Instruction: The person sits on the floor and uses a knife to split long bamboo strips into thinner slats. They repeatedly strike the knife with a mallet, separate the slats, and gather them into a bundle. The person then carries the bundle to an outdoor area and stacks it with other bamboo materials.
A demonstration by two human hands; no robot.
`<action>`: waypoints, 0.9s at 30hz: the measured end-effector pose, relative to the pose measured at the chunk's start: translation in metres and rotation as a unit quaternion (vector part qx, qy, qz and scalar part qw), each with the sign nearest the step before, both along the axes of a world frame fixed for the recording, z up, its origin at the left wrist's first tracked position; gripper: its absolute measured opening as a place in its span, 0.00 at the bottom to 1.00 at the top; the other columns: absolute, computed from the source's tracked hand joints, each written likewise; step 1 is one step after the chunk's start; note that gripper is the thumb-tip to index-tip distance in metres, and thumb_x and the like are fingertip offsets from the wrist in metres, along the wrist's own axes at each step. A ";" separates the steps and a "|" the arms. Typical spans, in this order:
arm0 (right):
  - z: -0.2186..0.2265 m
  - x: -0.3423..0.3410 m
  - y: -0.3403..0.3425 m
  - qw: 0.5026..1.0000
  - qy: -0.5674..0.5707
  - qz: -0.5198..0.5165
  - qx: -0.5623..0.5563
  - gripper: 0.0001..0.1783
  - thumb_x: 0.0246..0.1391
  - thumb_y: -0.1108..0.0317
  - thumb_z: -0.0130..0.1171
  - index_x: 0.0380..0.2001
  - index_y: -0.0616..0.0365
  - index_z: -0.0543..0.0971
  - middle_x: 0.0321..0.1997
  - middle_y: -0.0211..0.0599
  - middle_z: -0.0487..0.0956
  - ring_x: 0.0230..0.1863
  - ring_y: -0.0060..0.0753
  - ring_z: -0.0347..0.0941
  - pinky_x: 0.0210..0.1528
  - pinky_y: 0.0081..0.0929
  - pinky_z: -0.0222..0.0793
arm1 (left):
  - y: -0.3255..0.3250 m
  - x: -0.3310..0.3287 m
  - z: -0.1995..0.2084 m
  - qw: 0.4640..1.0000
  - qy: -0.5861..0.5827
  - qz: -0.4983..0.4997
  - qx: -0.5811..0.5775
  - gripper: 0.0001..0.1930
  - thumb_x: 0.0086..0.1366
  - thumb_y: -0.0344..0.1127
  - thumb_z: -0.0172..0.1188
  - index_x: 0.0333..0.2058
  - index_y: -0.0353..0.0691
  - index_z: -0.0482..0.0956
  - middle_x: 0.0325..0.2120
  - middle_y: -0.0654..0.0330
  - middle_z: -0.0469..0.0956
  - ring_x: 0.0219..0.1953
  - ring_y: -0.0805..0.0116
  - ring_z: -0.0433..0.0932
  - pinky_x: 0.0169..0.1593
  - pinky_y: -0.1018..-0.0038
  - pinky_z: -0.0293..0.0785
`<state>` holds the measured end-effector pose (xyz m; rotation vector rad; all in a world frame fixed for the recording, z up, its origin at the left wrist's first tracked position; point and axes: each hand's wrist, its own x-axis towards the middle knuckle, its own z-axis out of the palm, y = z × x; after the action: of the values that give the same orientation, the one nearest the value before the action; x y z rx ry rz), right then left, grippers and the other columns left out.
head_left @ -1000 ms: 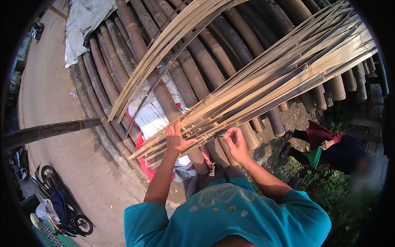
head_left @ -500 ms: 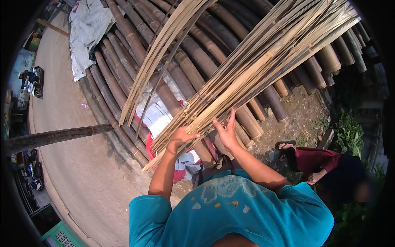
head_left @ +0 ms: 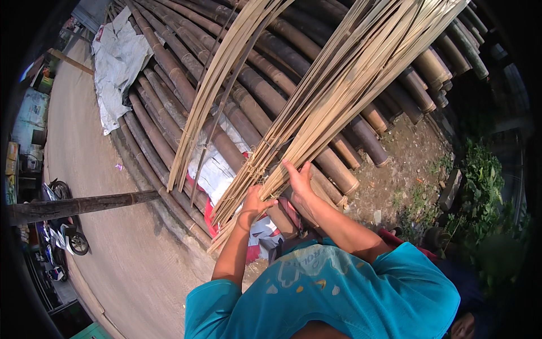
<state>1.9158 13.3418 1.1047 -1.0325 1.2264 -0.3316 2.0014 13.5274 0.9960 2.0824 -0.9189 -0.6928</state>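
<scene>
A long bundle of thin, split bamboo strips (head_left: 324, 121) slants from my body up to the far right, resting over stacked bamboo poles. Around its near end, close to a tied spot, my left hand (head_left: 257, 203) is closed with the thumb pointing right. My right hand (head_left: 302, 183) grips the bundle's right side a little farther up, its thumb on the strips and some fingers hidden beneath. To the left, a second, curved bunch of bamboo strips (head_left: 217, 85) lies apart from both hands.
Thick bamboo poles (head_left: 257, 85) fill the far side, partly covered by a pale sheet (head_left: 117, 70). A dark wooden beam (head_left: 84, 207) juts over the road (head_left: 107, 271) at left, near a parked motorcycle (head_left: 65, 240). Green plants (head_left: 477, 186) grow at right; a person crouches lower right.
The bundle now slants more steeply, and its strips have fanned out. My right hand has closed more on its side. The person at right has moved lower, mostly behind my right arm.
</scene>
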 end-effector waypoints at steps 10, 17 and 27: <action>0.008 -0.017 -0.041 0.963 -0.073 0.175 -0.192 0.34 0.59 0.44 0.65 0.55 0.57 0.67 0.56 0.47 0.65 0.56 0.38 0.68 0.58 0.37 0.67 | 0.023 0.075 0.057 0.977 0.175 -0.067 0.105 0.24 0.51 0.36 0.69 0.48 0.35 0.81 0.42 0.57 0.84 0.43 0.68 0.80 0.52 0.71 0.75; 0.020 -0.011 -0.035 0.931 -0.359 0.070 0.001 0.60 0.49 0.22 0.55 0.72 0.50 0.50 0.68 0.41 0.64 0.67 0.40 0.65 0.65 0.40 0.66 | 0.037 0.068 0.094 0.944 0.279 -0.136 0.110 0.23 0.53 0.35 0.71 0.48 0.34 0.82 0.38 0.63 0.84 0.40 0.74 0.78 0.49 0.74 0.74; 0.112 -0.042 -0.041 0.845 -0.502 0.151 0.107 0.66 0.39 0.26 0.68 0.73 0.45 0.49 0.64 0.64 0.67 0.62 0.58 0.71 0.63 0.52 0.72 | 0.059 -0.055 0.171 0.984 0.162 0.007 0.075 0.43 0.43 0.46 0.82 0.57 0.32 0.75 0.49 0.50 0.82 0.51 0.62 0.79 0.57 0.70 0.71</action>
<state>1.8739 13.3004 1.2172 -0.6654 0.1345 -0.3997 1.9459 13.5861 1.1670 2.0206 -0.6845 -1.0856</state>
